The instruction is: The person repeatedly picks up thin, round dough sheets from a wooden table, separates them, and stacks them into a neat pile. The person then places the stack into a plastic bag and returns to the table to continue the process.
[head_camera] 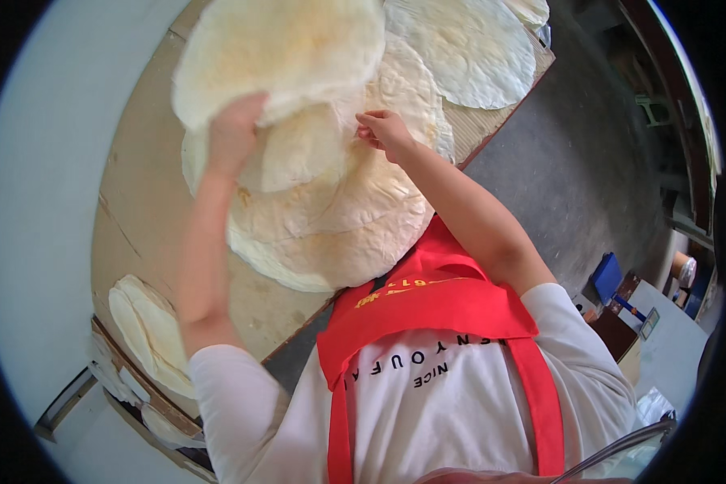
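Note:
My left hand [236,130] grips the near edge of a large, thin round flatbread [278,51], which is raised and slightly blurred. Beneath it, more big flatbreads [327,254] overlap in a loose pile, wrinkled and pale with light brown patches. A smaller folded piece [299,148] rests on this pile between my hands. Over the pile's right part is my right hand [386,134], its thumb and fingers drawn together. Whether a thin bread edge is pinched in those fingertips cannot be made out.
The pile lies on a brown table [139,181] along a pale wall [42,181]. Another round flatbread [466,51] lies at its far right corner. Folded flatbreads [148,333] lie at the left. A blue dustpan-like object [606,277] is at right, beyond the grey floor [550,175].

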Available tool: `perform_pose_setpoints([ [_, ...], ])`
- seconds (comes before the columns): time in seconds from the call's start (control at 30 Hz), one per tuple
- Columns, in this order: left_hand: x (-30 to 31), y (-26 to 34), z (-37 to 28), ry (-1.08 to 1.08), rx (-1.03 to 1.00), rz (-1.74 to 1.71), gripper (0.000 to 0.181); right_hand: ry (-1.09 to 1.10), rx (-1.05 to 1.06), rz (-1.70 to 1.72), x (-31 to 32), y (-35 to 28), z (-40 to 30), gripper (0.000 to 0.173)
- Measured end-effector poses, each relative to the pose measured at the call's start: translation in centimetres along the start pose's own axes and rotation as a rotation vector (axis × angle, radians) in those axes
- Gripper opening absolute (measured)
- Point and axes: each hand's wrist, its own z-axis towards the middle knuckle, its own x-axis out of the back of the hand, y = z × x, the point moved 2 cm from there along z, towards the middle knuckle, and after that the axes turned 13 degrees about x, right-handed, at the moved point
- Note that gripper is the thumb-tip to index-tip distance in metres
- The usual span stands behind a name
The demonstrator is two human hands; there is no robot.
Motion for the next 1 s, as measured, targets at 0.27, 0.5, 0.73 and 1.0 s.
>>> perform_pose_setpoints([
  [0.27,-7.7,4.2,-5.7,0.107,0.233,-0.037,0.031,-0.297,0.132,0.211,-2.1,-1.9,0.2,0.009],
  [0.5,7.1,0.4,4.4,0.14,0.3,0.011,0.025,-0.094,0.258,-0.202,-1.3,1.8,-2.1,0.028],
  [0.73,5.8,0.7,-7.7,0.208,0.04,0.161,0.033,-0.128,0.127,-0.132,-2.1,1.7,-3.0,0.034],
  [1.0,-3.9,0.2,-18.1,0.162,0.525,-0.065,0.038,-0.492,-0.047,0.373,-3.2,4.2,-5.6,0.026],
])
